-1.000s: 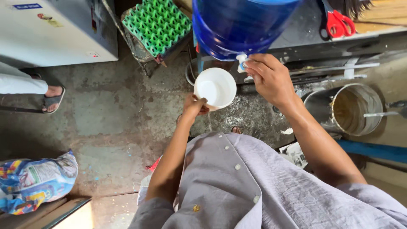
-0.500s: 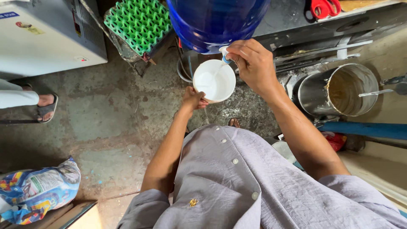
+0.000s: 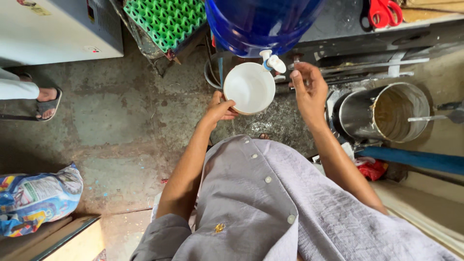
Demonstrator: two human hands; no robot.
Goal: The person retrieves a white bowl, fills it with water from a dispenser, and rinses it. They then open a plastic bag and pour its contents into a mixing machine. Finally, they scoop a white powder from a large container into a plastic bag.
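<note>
White bowl (image 3: 249, 88): rigid, likely light, slippery when wet; best held at rim. Left hand (image 3: 220, 109) clamped on its rim under tap (image 3: 271, 62). Right hand (image 3: 309, 92) open, empty.

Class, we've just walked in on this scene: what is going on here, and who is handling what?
A person in a grey buttoned shirt stands over a concrete floor. The left hand holds a white cup under the white tap of a big blue water container. The right hand hangs open beside the tap, holding nothing. To the right stands an open steel pot; red scissors lie on the counter above.
</note>
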